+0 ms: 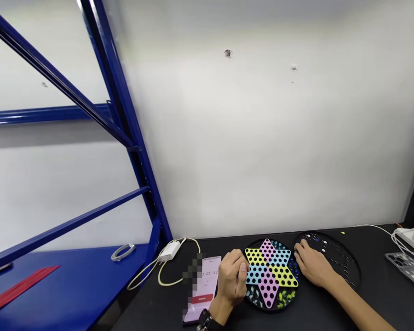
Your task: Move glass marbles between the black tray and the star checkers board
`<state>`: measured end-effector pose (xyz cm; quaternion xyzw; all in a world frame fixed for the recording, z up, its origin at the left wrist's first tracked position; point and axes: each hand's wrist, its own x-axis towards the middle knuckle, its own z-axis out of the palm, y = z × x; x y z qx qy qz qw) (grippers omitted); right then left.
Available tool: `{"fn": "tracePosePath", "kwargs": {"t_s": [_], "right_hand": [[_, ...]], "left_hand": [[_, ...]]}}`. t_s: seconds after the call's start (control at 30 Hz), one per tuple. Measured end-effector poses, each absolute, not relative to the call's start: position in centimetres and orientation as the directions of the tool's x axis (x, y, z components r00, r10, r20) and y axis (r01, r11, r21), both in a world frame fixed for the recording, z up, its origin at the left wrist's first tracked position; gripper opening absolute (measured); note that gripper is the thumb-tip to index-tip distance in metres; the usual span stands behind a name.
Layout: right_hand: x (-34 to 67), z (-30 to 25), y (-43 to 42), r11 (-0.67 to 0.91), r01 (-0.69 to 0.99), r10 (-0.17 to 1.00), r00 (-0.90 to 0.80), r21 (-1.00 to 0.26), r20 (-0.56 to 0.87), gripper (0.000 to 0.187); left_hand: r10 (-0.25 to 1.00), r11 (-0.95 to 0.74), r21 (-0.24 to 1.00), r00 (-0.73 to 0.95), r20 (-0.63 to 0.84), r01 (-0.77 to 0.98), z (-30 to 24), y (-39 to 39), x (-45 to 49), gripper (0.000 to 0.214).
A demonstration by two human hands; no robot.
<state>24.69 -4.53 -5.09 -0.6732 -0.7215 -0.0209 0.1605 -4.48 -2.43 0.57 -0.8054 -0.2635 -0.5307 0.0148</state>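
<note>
A round Chinese checkers board (268, 262) lies on the black table, its star patterned in pink, yellow and blue with dark holes. Marbles (285, 298) sit in the rim compartments around the star. My left hand (232, 278) is closed in a fist at the board's left edge; whatever it may hold is hidden. On the right is a round black tray (353, 264) with a few white and blue marbles (316, 239) at its far side. My right hand (312, 264) reaches over that tray's left part, fingers bent down and together, their tips mostly hidden.
A phone (203, 289) showing a timer lies left of my left hand. Behind it are a white adapter (170, 251) and cable. Another phone (409, 269) and white cables lie far right. A blue metal frame (134, 124) rises on the left; a white wall stands behind.
</note>
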Motion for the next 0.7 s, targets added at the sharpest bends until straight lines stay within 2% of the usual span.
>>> {"fn": "tracePosePath", "kwargs": {"t_s": [0.1,0.23,0.47,0.7], "right_hand": [[24.2,-5.2,-4.4,0.119,0.984,0.96,-0.079,-0.135,0.269,0.029],[24.3,-5.2,-4.7,0.19,0.973,0.941,-0.143,-0.129,0.308,0.03],[25.2,-3.4,-7.1,0.278,0.937,0.928,-0.205,-0.212,0.31,0.028],[27.4,-3.7,-11.9,0.269,0.921,0.944,-0.192,-0.284,0.27,0.022]], "left_hand": [[0.41,-0.86,0.252,0.307,0.859,0.444,0.6,-2.4,-4.6,0.045],[0.41,-0.861,0.251,0.311,0.857,0.443,0.7,-2.4,-4.6,0.045],[0.419,-0.856,0.256,0.313,0.852,0.449,0.4,-2.4,-4.6,0.045],[0.432,-0.85,0.264,0.317,0.844,0.455,0.3,-2.3,-4.5,0.045]]}}
